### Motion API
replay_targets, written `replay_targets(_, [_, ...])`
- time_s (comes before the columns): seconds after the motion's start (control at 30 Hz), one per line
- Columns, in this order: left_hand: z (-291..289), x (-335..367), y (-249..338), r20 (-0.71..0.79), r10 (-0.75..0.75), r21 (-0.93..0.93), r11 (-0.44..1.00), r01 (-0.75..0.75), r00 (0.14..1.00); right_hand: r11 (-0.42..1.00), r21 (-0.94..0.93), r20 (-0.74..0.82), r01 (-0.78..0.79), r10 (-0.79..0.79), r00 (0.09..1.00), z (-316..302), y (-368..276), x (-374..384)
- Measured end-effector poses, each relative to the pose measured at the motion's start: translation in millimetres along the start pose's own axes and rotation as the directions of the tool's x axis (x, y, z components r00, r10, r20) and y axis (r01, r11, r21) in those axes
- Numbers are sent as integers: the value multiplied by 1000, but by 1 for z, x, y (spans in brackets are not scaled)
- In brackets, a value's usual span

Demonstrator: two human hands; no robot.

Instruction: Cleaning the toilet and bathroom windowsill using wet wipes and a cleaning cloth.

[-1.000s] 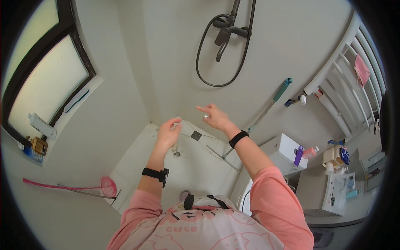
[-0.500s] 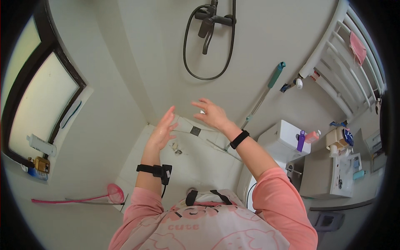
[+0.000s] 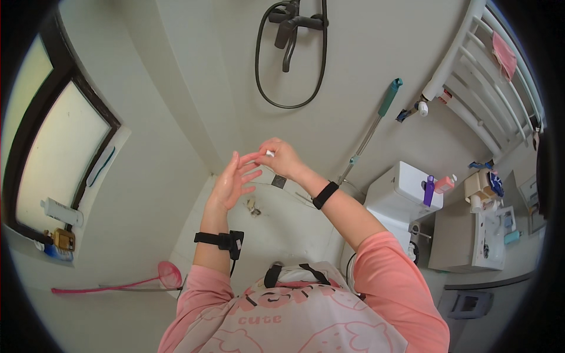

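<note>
My left hand (image 3: 231, 182) is raised in front of me, palm up, with its fingers spread. Its skin looks shiny, as if wet. Just right of it, my right hand (image 3: 282, 160) is closed, its fingertips meeting the tip of a left finger. Tucked in the right hand is a small white piece (image 3: 269, 153), mostly covered by the fingers; its kind cannot be made out. Black straps circle both forearms, and a small black device (image 3: 235, 245) sits on the left one.
A black mixer tap (image 3: 289, 32) with a looped hose is on the wall ahead. A green-handled pole (image 3: 388, 99) leans by the white toilet tank (image 3: 406, 182). Left are a window (image 3: 62, 141) and a pink net (image 3: 169, 275); right, a towel rack (image 3: 471, 65) and washbasin (image 3: 493, 238).
My right hand has moved left and its fingers have closed, so it now touches a finger of my left hand. The left hand has turned slightly, its fingers spreading wider.
</note>
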State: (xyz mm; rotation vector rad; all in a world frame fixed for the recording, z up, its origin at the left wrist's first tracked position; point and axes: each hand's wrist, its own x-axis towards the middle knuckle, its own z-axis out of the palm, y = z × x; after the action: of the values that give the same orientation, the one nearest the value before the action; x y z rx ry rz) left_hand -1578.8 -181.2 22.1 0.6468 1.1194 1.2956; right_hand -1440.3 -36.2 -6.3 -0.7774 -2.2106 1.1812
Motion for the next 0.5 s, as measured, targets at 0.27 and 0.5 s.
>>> replay_targets(0.27, [-73, -15, -33, -466, 76, 49, 997, -60, 881, 992, -32, -47, -121, 120, 992, -37, 7, 8])
replay_targets(0.5, [-75, -15, -36, -599, 47, 327, 926, 190, 799, 941, -292, 46, -169, 190, 981, -55, -12, -1])
